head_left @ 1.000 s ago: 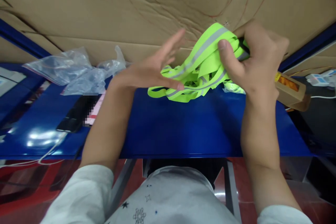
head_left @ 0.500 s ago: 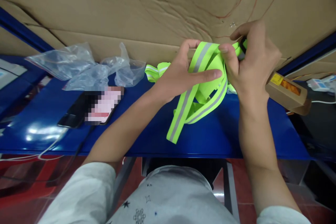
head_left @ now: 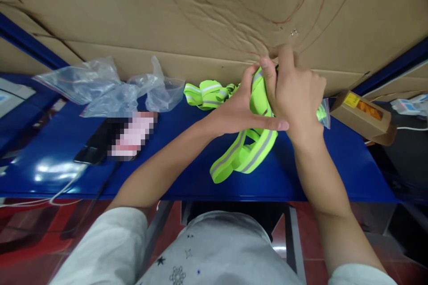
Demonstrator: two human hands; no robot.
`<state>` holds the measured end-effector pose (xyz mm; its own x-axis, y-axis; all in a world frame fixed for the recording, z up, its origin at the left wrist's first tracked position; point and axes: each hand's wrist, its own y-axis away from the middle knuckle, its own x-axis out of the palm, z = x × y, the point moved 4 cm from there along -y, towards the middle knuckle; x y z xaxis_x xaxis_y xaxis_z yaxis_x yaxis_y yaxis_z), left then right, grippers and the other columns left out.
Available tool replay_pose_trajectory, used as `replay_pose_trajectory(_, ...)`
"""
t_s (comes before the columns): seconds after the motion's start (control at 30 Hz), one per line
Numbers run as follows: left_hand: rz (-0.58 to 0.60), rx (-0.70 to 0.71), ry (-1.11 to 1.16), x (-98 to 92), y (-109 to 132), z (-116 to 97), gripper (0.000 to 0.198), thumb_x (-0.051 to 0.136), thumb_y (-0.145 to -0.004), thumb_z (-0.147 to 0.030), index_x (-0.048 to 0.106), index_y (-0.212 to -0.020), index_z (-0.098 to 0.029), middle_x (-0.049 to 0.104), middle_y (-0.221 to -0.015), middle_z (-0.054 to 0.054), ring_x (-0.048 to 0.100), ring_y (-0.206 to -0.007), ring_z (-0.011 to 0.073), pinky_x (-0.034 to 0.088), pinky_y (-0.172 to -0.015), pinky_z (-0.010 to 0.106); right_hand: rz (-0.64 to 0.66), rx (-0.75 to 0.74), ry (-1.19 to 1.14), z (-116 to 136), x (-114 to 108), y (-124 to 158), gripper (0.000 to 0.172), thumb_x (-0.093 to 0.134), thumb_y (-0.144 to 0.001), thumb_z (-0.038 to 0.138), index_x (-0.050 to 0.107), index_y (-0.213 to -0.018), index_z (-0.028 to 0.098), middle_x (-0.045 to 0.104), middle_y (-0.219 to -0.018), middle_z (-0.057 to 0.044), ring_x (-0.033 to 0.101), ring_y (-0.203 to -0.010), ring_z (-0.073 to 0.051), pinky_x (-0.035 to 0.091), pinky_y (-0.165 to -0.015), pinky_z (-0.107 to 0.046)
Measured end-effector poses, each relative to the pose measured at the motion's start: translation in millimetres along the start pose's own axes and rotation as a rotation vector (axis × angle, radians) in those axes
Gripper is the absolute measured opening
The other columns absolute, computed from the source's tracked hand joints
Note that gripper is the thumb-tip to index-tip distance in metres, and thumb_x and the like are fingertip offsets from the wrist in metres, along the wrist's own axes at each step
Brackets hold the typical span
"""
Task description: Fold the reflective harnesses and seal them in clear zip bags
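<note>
A neon-yellow reflective strap [head_left: 257, 156] with a grey stripe hangs in loops above the blue table. My left hand [head_left: 236, 109] grips its upper part, fingers behind the loops and thumb stretched across the front. My right hand [head_left: 294, 93] is closed at the top of the same strap, close against the left fingers; its fingertips are partly hidden and blurred. More neon-yellow reflective strap [head_left: 210, 93] lies bundled on the table just behind my left hand. To the right of my right wrist, a small clear bag [head_left: 323, 113] with something neon-yellow shows in part.
Crumpled clear plastic bags [head_left: 107, 87] lie at the back left, in front of a cardboard panel [head_left: 140, 18]. Two phones, one black [head_left: 95, 147] and one with a lit screen [head_left: 133, 136], rest nearer, with cables. A cardboard box [head_left: 361, 116] stands at the right.
My right hand has moved left and slightly down, up against my left hand. The strap's loops have gathered closer together, and the small bag at the right is more exposed.
</note>
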<state>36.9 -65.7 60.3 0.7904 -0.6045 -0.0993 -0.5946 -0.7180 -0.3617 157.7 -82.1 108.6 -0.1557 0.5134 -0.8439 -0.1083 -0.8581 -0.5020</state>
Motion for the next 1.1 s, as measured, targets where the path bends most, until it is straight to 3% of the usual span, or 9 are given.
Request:
replay_pose_trajectory(0.1,-0.088,-0.027,0.084,-1.3,0,6,0.102,0.098,-0.068,-0.037,0.042,-0.153,-0.028,0.051,-0.154,0.011,0.042,-0.155,0.0377,0.041,-0.124,0.059,0.064,-0.013,-0.091,-4,8,-2,0.058,0.034,-0.110,0.066,0.065,-0.133,0.023,0.072,-0.116,-0.016,0.073,-0.097,-0.036,0.052,-0.088,-0.050)
replay_pose_trajectory(0.27,-0.227,-0.008,0.113,-17.5,-7,18,0.072,0.095,-0.068,-0.026,0.060,-0.131,-0.026,0.063,-0.141,0.006,0.055,-0.143,0.0323,0.045,-0.123,0.048,0.061,-0.170,-0.583,-14,13,-7,0.056,0.024,-0.113,0.060,0.070,-0.115,0.027,0.075,-0.115,-0.008,0.070,-0.111,-0.028,0.053,-0.100,-0.045)
replay_pose_trajectory(0.4,-0.313,-0.011,0.172,-33.2,-11,19,0.068,0.096,-0.066,-0.026,0.064,-0.126,-0.025,0.069,-0.128,0.005,0.061,-0.136,0.0329,0.049,-0.118,0.048,0.178,-0.341,-0.714,-25,5,-11,0.044,0.052,-0.108,0.056,0.063,-0.136,0.023,0.070,-0.137,-0.008,0.066,-0.128,-0.022,0.052,-0.111,-0.040)
replay_pose_trajectory(0.5,-0.294,-0.027,0.281,-38.1,-10,12,0.068,0.097,-0.068,-0.034,0.065,-0.127,-0.030,0.072,-0.122,0.002,0.065,-0.128,0.0329,0.057,-0.108,0.048,0.282,-0.367,-0.695,-37,-3,-12,0.057,0.074,-0.096,0.050,0.058,-0.146,0.028,0.067,-0.144,-0.006,0.065,-0.130,-0.024,0.054,-0.110,-0.041)
replay_pose_trajectory(0.63,-0.283,0.026,0.277,-41.3,-9,2,0.066,0.097,-0.071,-0.039,0.064,-0.127,-0.035,0.073,-0.122,-0.001,0.067,-0.124,0.0317,0.059,-0.104,0.048,0.248,-0.272,-0.636,-39,-6,-13,0.036,0.071,-0.096,0.057,0.071,-0.113,0.025,0.076,-0.107,-0.005,0.070,-0.093,-0.024,0.058,-0.087,-0.042)
replay_pose_trajectory(0.7,-0.297,0.071,0.237,-44.7,-11,1,0.064,0.096,-0.071,-0.040,0.064,-0.126,-0.037,0.073,-0.125,-0.003,0.065,-0.126,0.0318,0.057,-0.107,0.049,0.181,-0.247,-0.542,-33,-6,-12,0.038,0.069,-0.097,0.059,0.070,-0.107,0.023,0.075,-0.100,-0.008,0.068,-0.089,-0.025,0.056,-0.088,-0.043)
replay_pose_trajectory(0.83,-0.262,0.141,0.136,-51.9,-15,0,0.074,0.100,-0.064,-0.042,0.064,-0.128,-0.043,0.072,-0.132,-0.008,0.051,-0.141,0.0349,0.047,-0.120,0.052,0.130,-0.304,-0.513,-21,-11,-8,0.038,0.065,-0.100,0.054,0.066,-0.127,0.027,0.072,-0.130,-0.010,0.067,-0.119,-0.028,0.051,-0.110,-0.044)
replay_pose_trajectory(0.97,-0.179,0.137,0.045,-53.1,-11,-13,0.071,0.094,-0.072,-0.045,0.062,-0.135,-0.041,0.069,-0.140,-0.005,0.053,-0.142,0.0340,0.048,-0.118,0.050,0.117,-0.478,-0.679,-22,-19,-6,0.064,0.070,-0.100,0.046,0.049,-0.156,0.026,0.049,-0.166,-0.010,0.050,-0.151,-0.026,0.039,-0.129,-0.043)
replay_pose_trajectory(1.1,-0.101,0.160,-0.040,-49.2,-5,-23,0.062,0.083,-0.085,-0.039,0.059,-0.142,-0.031,0.063,-0.146,0.002,0.053,-0.145,0.0327,0.045,-0.123,0.052,0.155,-0.501,-0.698,-27,-14,-8,0.063,0.075,-0.095,0.052,0.057,-0.152,0.031,0.059,-0.159,-0.006,0.057,-0.146,-0.027,0.042,-0.127,-0.046)
